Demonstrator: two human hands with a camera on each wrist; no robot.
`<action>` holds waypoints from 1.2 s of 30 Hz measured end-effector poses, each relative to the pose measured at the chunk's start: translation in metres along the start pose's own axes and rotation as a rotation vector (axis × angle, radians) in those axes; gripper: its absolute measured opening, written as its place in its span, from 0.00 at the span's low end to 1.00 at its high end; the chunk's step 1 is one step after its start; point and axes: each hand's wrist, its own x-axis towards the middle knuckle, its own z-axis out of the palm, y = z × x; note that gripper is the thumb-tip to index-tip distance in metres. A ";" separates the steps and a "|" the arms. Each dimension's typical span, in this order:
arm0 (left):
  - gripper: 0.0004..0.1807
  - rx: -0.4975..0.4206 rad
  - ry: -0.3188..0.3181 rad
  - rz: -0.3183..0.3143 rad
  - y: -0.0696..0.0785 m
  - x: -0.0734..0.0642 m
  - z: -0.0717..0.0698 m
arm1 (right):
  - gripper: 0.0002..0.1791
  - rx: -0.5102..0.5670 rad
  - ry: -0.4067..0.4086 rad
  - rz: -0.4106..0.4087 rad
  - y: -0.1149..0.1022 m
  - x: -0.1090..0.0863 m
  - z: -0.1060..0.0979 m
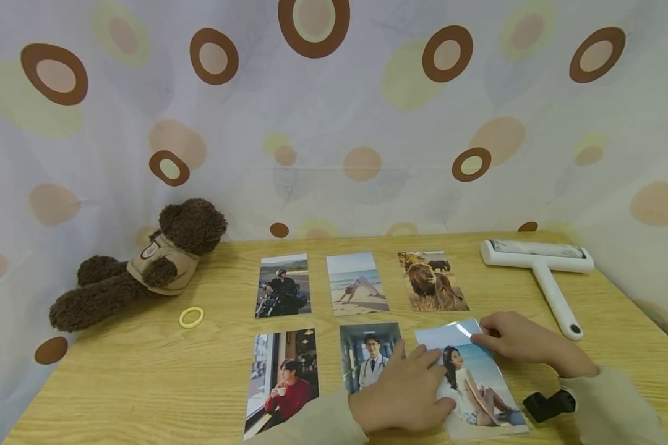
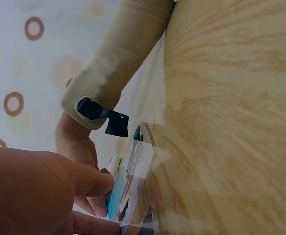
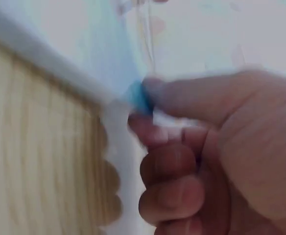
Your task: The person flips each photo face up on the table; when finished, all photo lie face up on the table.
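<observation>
A glossy laminated photo (image 1: 479,383) of a person seated on a beach lies tilted at the front right, seen nearly edge-on in the left wrist view. My right hand (image 1: 514,337) pinches its upper right corner between thumb and forefinger; in the right wrist view the other fingers curl below the photo (image 3: 91,44). Fingers spread, my left hand (image 1: 409,392) touches the photo's left edge. That hand also overlaps the photo of a doctor (image 1: 370,364) in a hallway. Beside it, a photo of a person in red with a cup (image 1: 286,386) is partly covered by the left sleeve.
Behind lie a motorcyclist photo (image 1: 282,287), a beach-stretch photo (image 1: 358,284) and a lion photo (image 1: 431,281). A white squeegee-like tool (image 1: 540,256) lies at the right. A brown teddy bear (image 1: 167,259) and a yellow ring (image 1: 192,317) are left. A dotted curtain (image 1: 323,111) hangs behind.
</observation>
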 end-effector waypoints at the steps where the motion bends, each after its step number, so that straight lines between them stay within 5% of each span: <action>1: 0.29 0.005 -0.002 -0.001 -0.001 0.001 -0.001 | 0.21 -0.002 -0.006 0.010 0.000 0.000 0.001; 11: 0.31 0.084 0.015 0.006 -0.004 0.003 0.003 | 0.22 -0.043 0.038 0.098 0.003 0.001 0.006; 18: 0.31 0.050 0.017 0.009 -0.009 0.004 0.004 | 0.24 -0.044 0.088 0.044 0.006 0.004 0.007; 27: 0.28 -0.074 0.051 0.016 -0.018 0.000 -0.006 | 0.20 -0.117 0.139 0.108 0.001 0.004 0.009; 36: 0.30 -0.184 0.184 -0.007 -0.047 -0.025 -0.027 | 0.05 -0.277 0.361 0.024 -0.006 0.003 0.005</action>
